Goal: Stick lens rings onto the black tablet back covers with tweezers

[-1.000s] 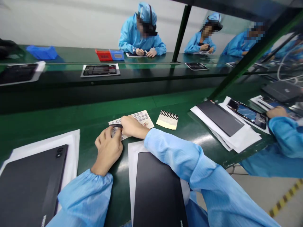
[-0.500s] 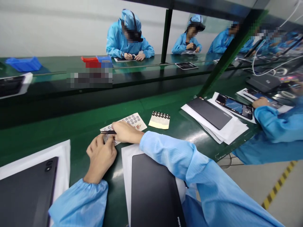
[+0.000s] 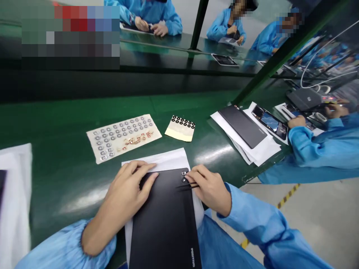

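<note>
A black tablet (image 3: 165, 220) lies back up on a white sheet (image 3: 168, 158) in front of me. My left hand (image 3: 127, 192) rests flat on its upper left corner, fingers stretched out. My right hand (image 3: 210, 186) pinches dark tweezers (image 3: 186, 185) whose tips sit at the camera holes (image 3: 183, 176) near the tablet's top right corner. Beyond the tablet lies a sheet of small ring stickers (image 3: 123, 136) on the green belt.
A cream card with black rings (image 3: 181, 128) lies right of the sticker sheet. Another tablet on white sheets (image 3: 242, 125) sits at the right, where a co-worker's sleeve (image 3: 322, 145) and hand rest by a phone-like device (image 3: 269, 121). More people work at the far bench.
Both my hands have left the sticker sheet and come back to the tablet. The left hand now lies flat on it and the tweezers are at the camera holes. The view tilted down.
</note>
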`<action>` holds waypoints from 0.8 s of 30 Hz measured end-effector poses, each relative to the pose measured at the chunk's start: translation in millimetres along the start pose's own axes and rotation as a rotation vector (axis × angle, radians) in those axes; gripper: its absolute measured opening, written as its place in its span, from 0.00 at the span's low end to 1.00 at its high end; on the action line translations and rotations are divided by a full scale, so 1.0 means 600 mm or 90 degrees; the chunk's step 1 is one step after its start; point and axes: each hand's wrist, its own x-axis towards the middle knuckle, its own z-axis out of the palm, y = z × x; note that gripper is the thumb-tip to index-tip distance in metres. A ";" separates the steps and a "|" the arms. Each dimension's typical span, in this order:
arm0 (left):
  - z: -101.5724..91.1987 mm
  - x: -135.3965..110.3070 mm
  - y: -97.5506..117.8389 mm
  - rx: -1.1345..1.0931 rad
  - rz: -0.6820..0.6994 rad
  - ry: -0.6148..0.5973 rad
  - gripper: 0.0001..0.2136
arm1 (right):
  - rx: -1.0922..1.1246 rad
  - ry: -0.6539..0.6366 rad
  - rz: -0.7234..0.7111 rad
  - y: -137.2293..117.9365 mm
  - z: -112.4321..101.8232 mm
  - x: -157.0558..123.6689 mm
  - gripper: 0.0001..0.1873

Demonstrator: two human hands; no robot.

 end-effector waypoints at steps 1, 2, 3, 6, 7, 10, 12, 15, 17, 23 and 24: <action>0.009 -0.002 0.003 0.012 0.003 -0.010 0.16 | 0.007 0.016 0.021 -0.008 0.009 -0.010 0.09; 0.015 -0.003 0.004 0.022 0.002 -0.013 0.16 | 0.023 0.034 0.041 -0.016 0.018 -0.016 0.10; 0.019 -0.003 0.002 0.024 0.001 -0.015 0.16 | 0.039 0.050 0.055 -0.022 0.026 -0.019 0.10; 0.017 -0.002 -0.005 -0.002 -0.009 -0.024 0.16 | 0.057 0.079 0.056 -0.033 0.040 -0.020 0.13; 0.014 -0.002 -0.007 -0.010 -0.011 -0.028 0.16 | 0.052 0.085 0.051 -0.033 0.042 -0.020 0.13; 0.009 -0.001 -0.010 -0.018 -0.014 -0.038 0.15 | 0.039 0.083 0.039 -0.030 0.042 -0.021 0.14; 0.010 -0.002 -0.011 -0.019 -0.015 -0.043 0.14 | 0.047 0.073 0.034 -0.024 0.042 -0.022 0.14; 0.011 -0.003 -0.012 -0.017 -0.014 -0.047 0.14 | 0.083 0.048 0.019 -0.012 0.041 -0.024 0.17; 0.012 -0.002 -0.013 -0.018 -0.012 -0.048 0.15 | 0.103 0.025 0.012 -0.004 0.040 -0.024 0.17; 0.009 -0.002 -0.015 -0.025 -0.009 -0.055 0.15 | 0.098 -0.012 -0.017 0.016 0.032 -0.014 0.15; 0.008 -0.003 -0.015 -0.025 -0.009 -0.055 0.15 | 0.090 -0.015 -0.030 0.020 0.031 -0.012 0.14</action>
